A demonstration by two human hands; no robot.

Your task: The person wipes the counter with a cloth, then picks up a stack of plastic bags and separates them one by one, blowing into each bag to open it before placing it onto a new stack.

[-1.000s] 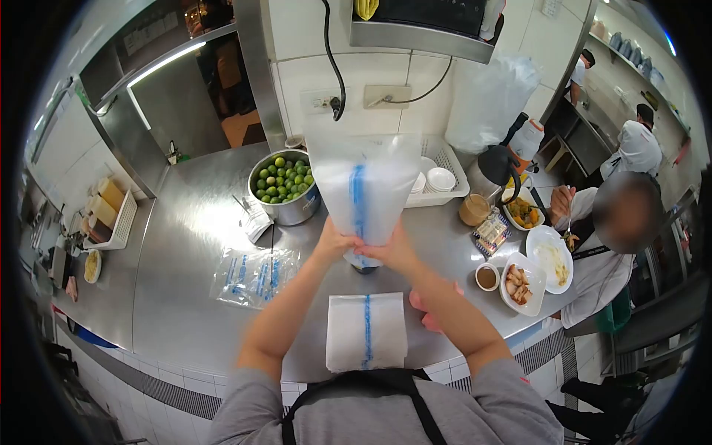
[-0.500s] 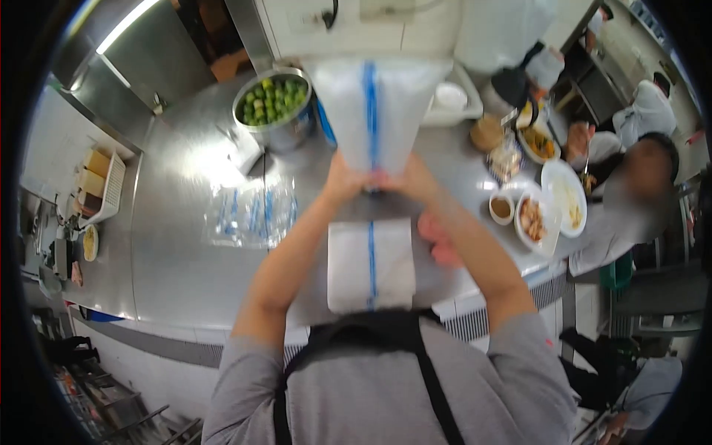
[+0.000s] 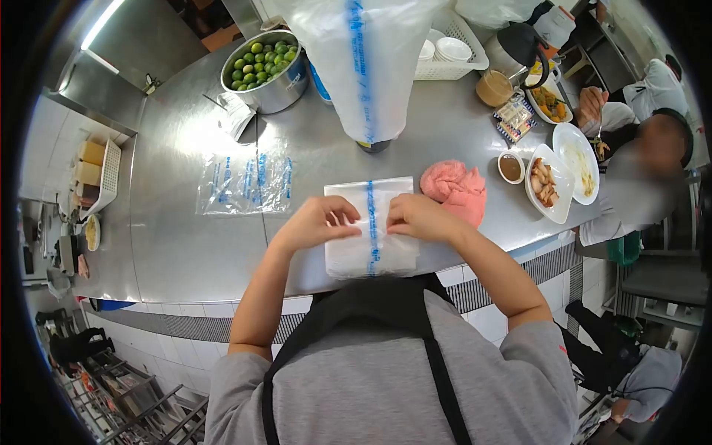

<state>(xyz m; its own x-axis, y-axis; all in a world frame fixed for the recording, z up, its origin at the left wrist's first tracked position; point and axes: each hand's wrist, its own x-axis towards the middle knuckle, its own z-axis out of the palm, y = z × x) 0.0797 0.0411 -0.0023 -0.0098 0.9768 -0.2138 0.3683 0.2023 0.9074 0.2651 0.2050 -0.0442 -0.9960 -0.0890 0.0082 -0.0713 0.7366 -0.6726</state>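
Observation:
A stack of whitish plastic bags [image 3: 348, 256] with a blue printed stripe lies flat at the table's front edge. Over its left half hovers my left hand [image 3: 315, 222], open, fingers bent and thumb held apart. On the right half, my right hand [image 3: 423, 216] has thumb and fingertips closed together at the bag's surface, seemingly pinching the top sheet. Just beyond stands a tall wad of white plastic bags [image 3: 371, 81] with the same blue stripe, upright over a dark base [image 3: 373, 146]. A crumpled pink cloth [image 3: 456, 189] sits right of the stack.
Flat clear bags [image 3: 245, 182] lie on the left of the steel table [image 3: 178, 252]. A pot of limes [image 3: 278, 93] and a white basket [image 3: 463, 70] stand behind. On the right are dishes of food, including a white bowl [image 3: 552, 204], and a seated person [image 3: 630, 189].
Both my hands have left the upright wad of bags and come back toward my body to the flat stack. The wad now stands by itself. The view has tilted downward.

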